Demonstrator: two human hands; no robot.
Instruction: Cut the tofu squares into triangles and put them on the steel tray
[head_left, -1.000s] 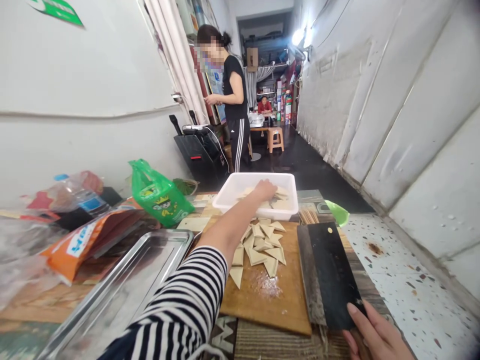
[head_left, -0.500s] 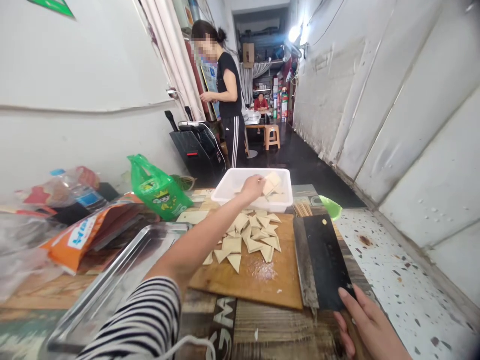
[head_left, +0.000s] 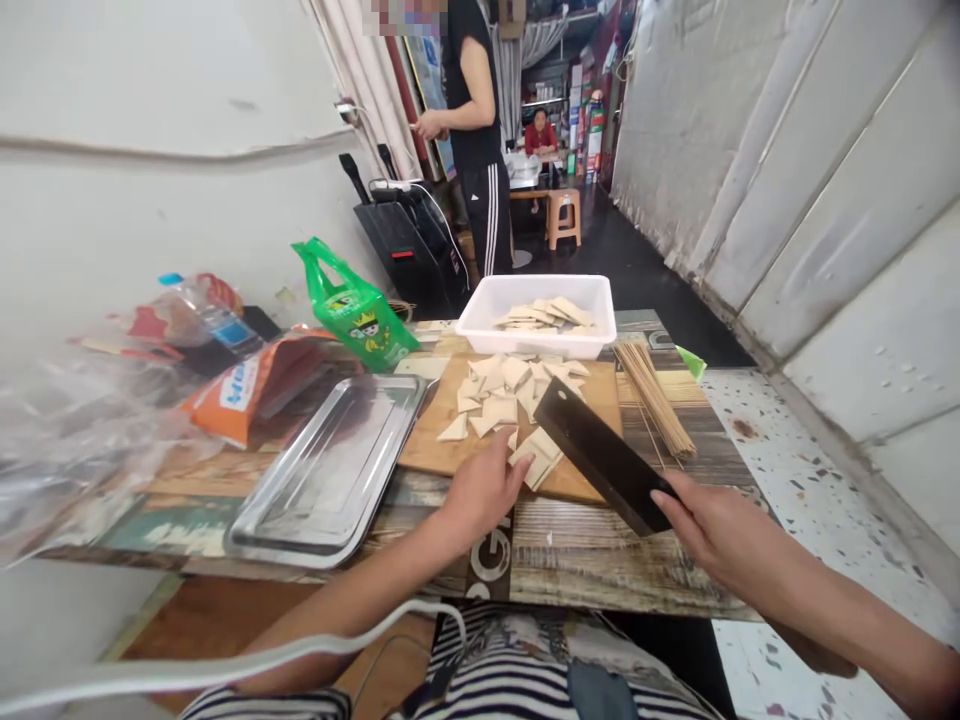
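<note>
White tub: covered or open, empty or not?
Open and not empty: the white tub has no lid over it, and pale flat pieces show inside.

Toward the near right corner of the table (head_left: 622, 560), the right hand (head_left: 697, 515) hides at least part of the handle of the cleaver (head_left: 600, 455), and the blade blocks some pale pieces (head_left: 517, 373) and cutting board (head_left: 439, 452) behind it. The left hand (head_left: 484, 485) covers one side of a flat piece (head_left: 541, 452). The front wall of the white tub (head_left: 534, 345) conceals the base of its pile (head_left: 551, 312). Clear plastic bags (head_left: 90, 420) along the table's left end blur; the head of the standing person (head_left: 476, 110) is mostly cut off above.
</note>
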